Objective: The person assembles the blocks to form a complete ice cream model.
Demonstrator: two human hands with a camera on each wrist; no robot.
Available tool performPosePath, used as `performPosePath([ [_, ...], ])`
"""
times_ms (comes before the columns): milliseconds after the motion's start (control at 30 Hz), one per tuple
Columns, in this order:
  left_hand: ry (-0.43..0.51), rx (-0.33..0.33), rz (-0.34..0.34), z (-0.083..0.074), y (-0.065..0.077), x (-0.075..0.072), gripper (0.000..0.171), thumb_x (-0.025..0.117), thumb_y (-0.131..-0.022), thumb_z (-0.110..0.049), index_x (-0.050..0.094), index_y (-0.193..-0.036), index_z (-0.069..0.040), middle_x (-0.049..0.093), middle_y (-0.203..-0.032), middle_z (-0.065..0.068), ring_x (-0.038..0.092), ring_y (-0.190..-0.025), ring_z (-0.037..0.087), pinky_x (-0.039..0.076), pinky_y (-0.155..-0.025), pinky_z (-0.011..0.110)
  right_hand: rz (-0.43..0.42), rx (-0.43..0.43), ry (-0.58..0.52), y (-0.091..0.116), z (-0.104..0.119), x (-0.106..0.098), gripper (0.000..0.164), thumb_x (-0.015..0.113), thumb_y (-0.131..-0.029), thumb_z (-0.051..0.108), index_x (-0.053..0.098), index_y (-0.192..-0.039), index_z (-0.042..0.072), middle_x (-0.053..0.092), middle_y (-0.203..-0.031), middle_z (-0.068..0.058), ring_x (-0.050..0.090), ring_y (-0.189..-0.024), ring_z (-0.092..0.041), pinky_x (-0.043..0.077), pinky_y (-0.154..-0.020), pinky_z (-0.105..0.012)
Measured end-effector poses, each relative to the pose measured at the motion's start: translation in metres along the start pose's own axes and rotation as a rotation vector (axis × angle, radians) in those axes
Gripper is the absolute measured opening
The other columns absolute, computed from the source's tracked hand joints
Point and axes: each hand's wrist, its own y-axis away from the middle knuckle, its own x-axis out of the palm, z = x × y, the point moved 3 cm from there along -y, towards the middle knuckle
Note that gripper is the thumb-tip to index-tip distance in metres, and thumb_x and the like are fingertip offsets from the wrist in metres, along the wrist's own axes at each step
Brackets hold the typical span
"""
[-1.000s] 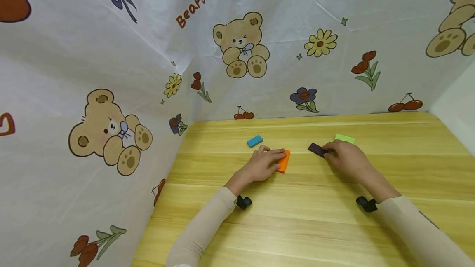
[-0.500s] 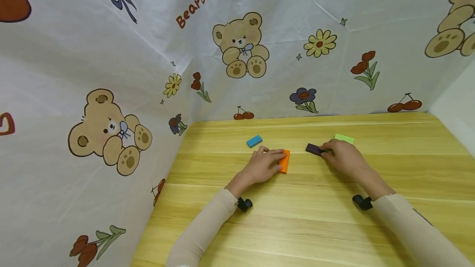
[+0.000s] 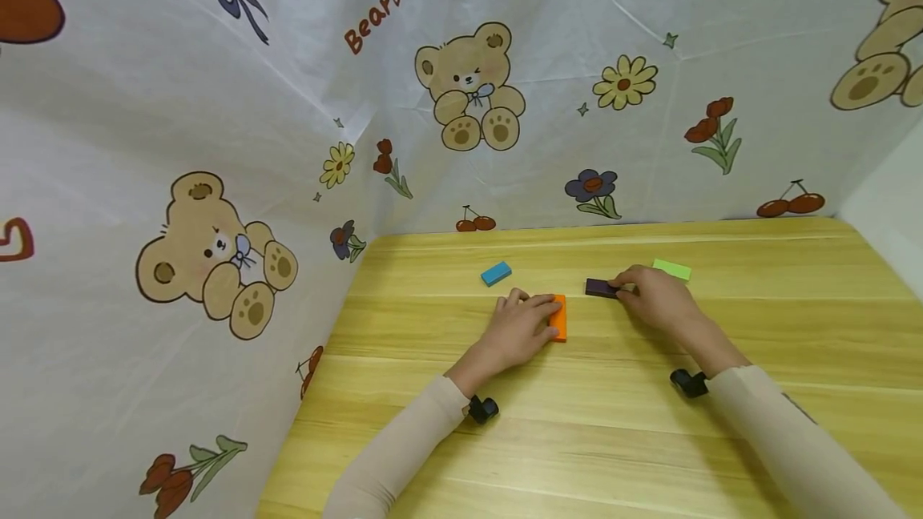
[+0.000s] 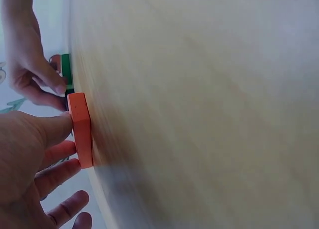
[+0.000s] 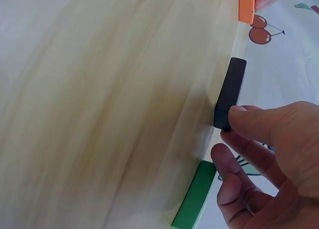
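Note:
My left hand [image 3: 515, 332] holds a flat orange block [image 3: 559, 323] on the wooden table, thumb at its near end and fingertips towards the far end. In the left wrist view the thumb and two fingers touch the orange block [image 4: 81, 131], while the other fingers stand off it. To the right, my right hand [image 3: 656, 295] pinches one end of a dark purple, nearly black block [image 3: 598, 287] between thumb and index finger. The dark block [image 5: 230, 92] lies along the tabletop in the right wrist view, its left end pointing towards the orange one. A small gap separates the two.
A blue block [image 3: 496, 274] lies behind the left hand. Just beyond the right hand is a green block [image 3: 673, 269], partly hidden by it. A white bear-print cloth [image 3: 534, 183] hangs along the table's [image 3: 577, 439] back and left edges.
My right hand has slid the dark block left and turned it from slanted to nearly level, closer to the orange block. My left hand has shifted the orange block slightly right and straightened it.

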Motion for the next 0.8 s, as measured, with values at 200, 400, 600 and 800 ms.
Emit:
performPosePath([
  [200, -0.031, 0.000, -0.018, -0.007, 0.003, 0.000, 0.051, 0.058, -0.110, -0.050, 0.056, -0.158, -0.033, 0.050, -0.168, -0.009, 0.050, -0.131, 0.021, 0.037, -0.093, 0.033, -0.005, -0.029, 0.009, -0.006, 0.007, 0.005, 0.025, 0.073, -0.100, 0.008, 0.080, -0.124, 0.005, 0.076, -0.127, -0.022, 0.076, -0.096, -0.035, 0.061, -0.081, -0.053],
  [400, -0.055, 0.009, -0.024, -0.013, 0.006, 0.000, 0.050, 0.056, -0.111, -0.051, 0.057, -0.157, -0.033, 0.051, -0.167, -0.010, 0.050, -0.126, 0.019, 0.037, -0.090, 0.031, 0.003, -0.035, -0.005, -0.013, 0.016, 0.011, 0.024, 0.072, -0.101, 0.008, 0.080, -0.124, 0.005, 0.076, -0.128, -0.021, 0.076, -0.098, -0.036, 0.061, -0.084, -0.054],
  [600, -0.070, 0.013, -0.033, -0.016, 0.008, 0.002, 0.050, 0.057, -0.110, -0.053, 0.057, -0.157, -0.034, 0.053, -0.166, -0.011, 0.050, -0.122, 0.019, 0.036, -0.088, 0.029, 0.023, -0.042, -0.017, -0.022, 0.025, 0.014, 0.024, 0.071, -0.101, 0.009, 0.081, -0.124, 0.005, 0.076, -0.129, -0.021, 0.077, -0.101, -0.037, 0.061, -0.087, -0.056],
  [800, -0.075, 0.018, -0.036, -0.020, 0.008, 0.002, 0.051, 0.057, -0.109, -0.053, 0.058, -0.156, -0.035, 0.052, -0.166, -0.010, 0.050, -0.121, 0.019, 0.037, -0.088, 0.029, 0.037, -0.063, -0.055, -0.029, 0.029, 0.019, 0.025, 0.071, -0.102, 0.009, 0.080, -0.125, 0.005, 0.076, -0.128, -0.020, 0.076, -0.097, -0.034, 0.061, -0.087, -0.054],
])
